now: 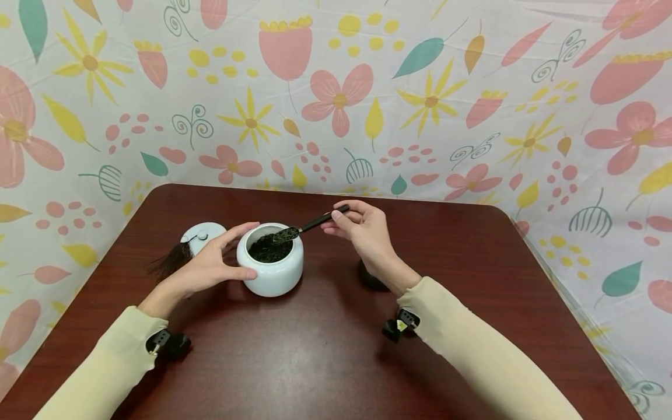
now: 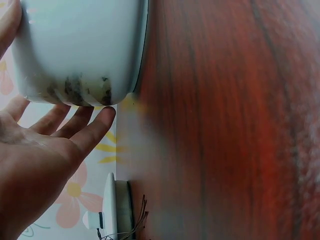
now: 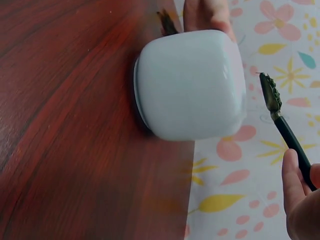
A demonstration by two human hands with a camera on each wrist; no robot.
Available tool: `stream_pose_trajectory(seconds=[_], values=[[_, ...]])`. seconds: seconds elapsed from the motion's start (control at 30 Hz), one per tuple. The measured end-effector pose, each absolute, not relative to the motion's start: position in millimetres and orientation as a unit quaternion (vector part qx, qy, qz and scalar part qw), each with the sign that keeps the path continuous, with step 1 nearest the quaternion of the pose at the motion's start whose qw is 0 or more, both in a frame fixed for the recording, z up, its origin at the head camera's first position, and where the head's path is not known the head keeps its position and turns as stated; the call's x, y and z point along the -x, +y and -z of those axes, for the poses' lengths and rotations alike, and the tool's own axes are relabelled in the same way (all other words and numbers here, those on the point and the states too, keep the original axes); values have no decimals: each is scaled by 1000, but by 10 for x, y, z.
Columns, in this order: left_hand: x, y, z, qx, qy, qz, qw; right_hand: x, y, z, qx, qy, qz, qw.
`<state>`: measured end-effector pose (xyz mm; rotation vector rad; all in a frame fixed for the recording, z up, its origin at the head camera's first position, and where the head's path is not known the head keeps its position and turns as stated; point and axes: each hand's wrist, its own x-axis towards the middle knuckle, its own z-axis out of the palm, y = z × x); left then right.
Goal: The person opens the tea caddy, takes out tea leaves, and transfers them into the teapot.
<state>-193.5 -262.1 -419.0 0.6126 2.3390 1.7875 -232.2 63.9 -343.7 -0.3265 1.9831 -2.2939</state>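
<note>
A round white ceramic jar (image 1: 275, 278) stands on the table, partly filled with dark green loose tea leaves (image 1: 266, 252). My left hand (image 1: 212, 261) holds the jar's left side, thumb in front and fingers behind; in the left wrist view its fingertips touch the jar wall (image 2: 80, 45). My right hand (image 1: 364, 230) pinches the black handle of a small tea scoop (image 1: 315, 223). Over the jar's opening is the scoop's head, and the right wrist view shows it above the rim, loaded with leaves (image 3: 272, 92).
The white lid (image 1: 203, 235), with a knob and a dark brown tassel (image 1: 175, 259), lies left of the jar behind my left hand. A dark round object (image 1: 371, 279) is partly hidden under my right wrist. Flowered cloth (image 1: 336, 99) hangs behind the brown table (image 1: 315, 356).
</note>
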Motion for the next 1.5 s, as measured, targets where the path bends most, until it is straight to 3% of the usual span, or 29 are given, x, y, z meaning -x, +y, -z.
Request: stream_pose_trajectory(seconds=[0.7, 1.5], values=[[1937, -2640, 4216, -199, 774, -597, 68, 2284, 1464, 3373, 75, 668, 740, 25], [1930, -2624, 4192, -196, 785, -583, 68, 2123, 2460, 3694, 30, 697, 716, -17]])
